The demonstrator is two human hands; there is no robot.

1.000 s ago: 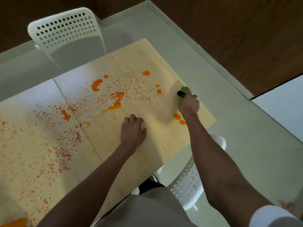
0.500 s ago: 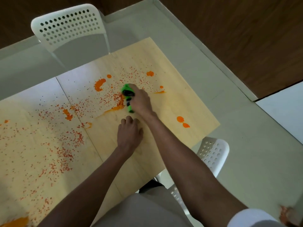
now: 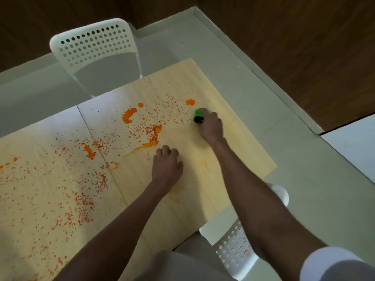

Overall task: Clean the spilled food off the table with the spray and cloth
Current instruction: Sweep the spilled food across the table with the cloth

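Orange spilled food (image 3: 129,116) covers most of the wooden table (image 3: 233,155); only its right end looks wiped. The right hand (image 3: 211,126) grips a green cloth (image 3: 198,114), while the left hand (image 3: 166,167) rests, fingers curled, holding nothing.

Head-worn view, steeply down onto table (image 3: 213,179)

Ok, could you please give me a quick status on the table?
Right hand grips green cloth on table. Left hand braces. Orange spill remains left.

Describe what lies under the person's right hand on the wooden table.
The right hand presses a green and black cloth onto the pale wooden table. Only the cloth's far end shows; the hand covers the rest and the wood beneath.
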